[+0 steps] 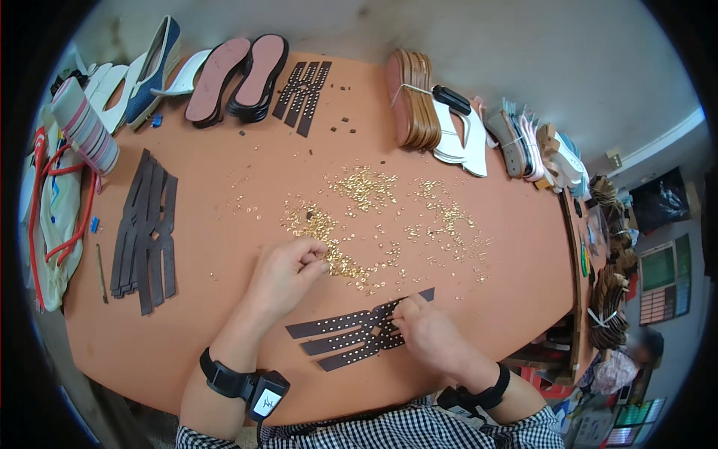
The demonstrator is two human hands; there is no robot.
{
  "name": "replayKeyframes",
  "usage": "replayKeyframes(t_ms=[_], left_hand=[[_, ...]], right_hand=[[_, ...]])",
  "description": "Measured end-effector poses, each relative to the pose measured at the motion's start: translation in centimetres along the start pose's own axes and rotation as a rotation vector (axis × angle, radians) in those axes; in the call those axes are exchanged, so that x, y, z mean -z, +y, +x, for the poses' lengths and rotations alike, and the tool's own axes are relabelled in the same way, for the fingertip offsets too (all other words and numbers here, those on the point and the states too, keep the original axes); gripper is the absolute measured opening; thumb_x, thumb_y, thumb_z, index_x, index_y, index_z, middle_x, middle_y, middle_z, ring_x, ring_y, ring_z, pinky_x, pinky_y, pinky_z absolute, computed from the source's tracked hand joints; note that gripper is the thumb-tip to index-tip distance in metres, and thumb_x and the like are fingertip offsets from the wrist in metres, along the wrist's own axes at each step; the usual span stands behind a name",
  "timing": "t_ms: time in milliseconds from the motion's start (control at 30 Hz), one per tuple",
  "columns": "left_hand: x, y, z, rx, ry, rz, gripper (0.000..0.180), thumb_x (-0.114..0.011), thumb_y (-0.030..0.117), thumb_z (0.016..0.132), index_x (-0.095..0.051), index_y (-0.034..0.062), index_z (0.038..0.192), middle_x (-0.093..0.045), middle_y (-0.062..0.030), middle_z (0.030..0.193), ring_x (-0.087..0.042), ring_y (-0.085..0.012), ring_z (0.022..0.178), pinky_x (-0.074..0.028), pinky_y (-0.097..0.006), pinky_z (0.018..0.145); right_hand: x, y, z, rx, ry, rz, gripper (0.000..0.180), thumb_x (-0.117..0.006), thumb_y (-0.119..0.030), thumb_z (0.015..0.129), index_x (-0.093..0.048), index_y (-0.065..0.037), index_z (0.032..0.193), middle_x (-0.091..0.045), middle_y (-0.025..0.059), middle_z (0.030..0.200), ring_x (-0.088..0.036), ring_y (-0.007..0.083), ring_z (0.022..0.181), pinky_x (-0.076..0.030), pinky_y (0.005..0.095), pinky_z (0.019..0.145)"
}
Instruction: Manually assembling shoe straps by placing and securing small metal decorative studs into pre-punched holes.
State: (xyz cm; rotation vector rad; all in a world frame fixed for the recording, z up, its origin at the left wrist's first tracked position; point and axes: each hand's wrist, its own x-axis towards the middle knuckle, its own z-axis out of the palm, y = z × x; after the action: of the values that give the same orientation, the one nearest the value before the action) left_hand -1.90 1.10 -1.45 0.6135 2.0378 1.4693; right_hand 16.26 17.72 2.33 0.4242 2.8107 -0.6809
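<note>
A white cloth bag with red handles [56, 217] slumps at the left edge of an orange, round-cornered tabletop [516, 232], its contents hidden from the head camera; a pink, white and grey striped cylinder [86, 123] leans above it. Small gold metal studs [329, 239] lie loose on the tabletop in three spreading patches, the nearest just beside the left hand [292, 273]. That hand's thumb and fingertips bunch together at the patch; whether they pinch a stud, one cannot tell. The right hand [430, 333] bends its fingers over the upper right arm of a dark brown, slitted strap piece dotted with gold [351, 339], touching it; what the fingertips grasp is hidden. The piece lies flat and slanted near the front edge, before the person's black-and-white checked shirt [359, 432].

A broad stretch of tabletop parts the left forearm from a stack of plain dark brown strap pieces [146, 239] at left, and another stretch runs from the right-hand studs to the right edge. Along the back wall [336, 30], pink-topped black soles [258, 71], a second studded strap piece [303, 93] and a tied bundle of brown-edged soles [415, 105] bound the working space.
</note>
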Motion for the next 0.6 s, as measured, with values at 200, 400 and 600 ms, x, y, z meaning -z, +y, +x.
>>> replayKeyframes(t_ms=[200,400,600], left_hand=[[-0.1,-0.2,-0.2,0.001,0.003,-0.026,0.022,-0.064,0.007,0.078,-0.062,-0.0020,0.098,-0.063,-0.0071,0.070,-0.058,-0.0098,0.062,-0.048,-0.025,0.059],[0.0,-0.3,0.0,-0.014,-0.039,-0.055,0.020,-0.062,0.006,0.083,-0.060,-0.0010,0.101,-0.055,0.0013,0.073,-0.050,-0.0036,0.056,-0.042,-0.018,0.048],[0.0,-0.2,0.1,0.014,-0.044,-0.101,0.019,-0.063,0.007,0.083,-0.060,0.0002,0.101,-0.054,0.0021,0.072,-0.049,-0.0030,0.055,-0.042,-0.018,0.048]], right_hand=[[0.4,-0.1,0.6,-0.041,-0.092,-0.055,0.012,-0.055,-0.008,0.083,-0.049,0.000,0.090,-0.055,0.0203,0.090,-0.057,0.0396,0.078,-0.048,0.0444,0.067],[0.7,0.4,1.3,-0.045,-0.061,0.050,0.014,-0.059,-0.006,0.079,-0.049,0.001,0.085,-0.058,0.0209,0.083,-0.058,0.0384,0.077,-0.047,0.0422,0.066],[0.8,0.4,1.6,-0.024,-0.012,0.045,0.014,-0.061,-0.003,0.075,-0.049,0.000,0.082,-0.059,0.0199,0.074,-0.059,0.0378,0.071,-0.047,0.0404,0.063]])
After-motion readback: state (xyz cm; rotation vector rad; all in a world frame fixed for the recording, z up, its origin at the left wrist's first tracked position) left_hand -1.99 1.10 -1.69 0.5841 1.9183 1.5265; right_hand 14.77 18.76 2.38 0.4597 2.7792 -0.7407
